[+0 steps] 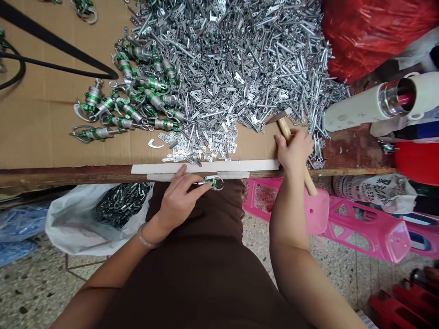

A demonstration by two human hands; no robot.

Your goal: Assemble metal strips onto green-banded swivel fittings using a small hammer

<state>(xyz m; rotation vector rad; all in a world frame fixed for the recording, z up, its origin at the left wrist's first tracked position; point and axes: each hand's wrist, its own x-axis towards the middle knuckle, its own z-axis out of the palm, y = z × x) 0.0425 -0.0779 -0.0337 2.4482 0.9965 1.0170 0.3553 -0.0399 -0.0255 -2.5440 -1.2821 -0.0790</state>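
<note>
My left hand [181, 196] is at the table's front edge, its fingers closed on a small green-and-silver metal hook assembly [213, 182] with a curved ring-like end. My right hand [295, 148] is on the wooden handle of a hammer [284, 128], fingers curled round it. The hammer's head points away from me, by the metal parts, and its handle end [310, 183] sticks out past the table edge below my wrist. A white strip [206, 167] runs along the edge between my hands. Beyond it lies a loose curved silver hook [155, 144].
A large heap of small silver plates and pins [233, 68] covers the table's back. Several green-and-silver assemblies [130, 109] lie left. Black cords [68, 50] cross the upper left. An open white flask [356, 107] lies right. Below are a white sack [78, 219] and pink stools [370, 228].
</note>
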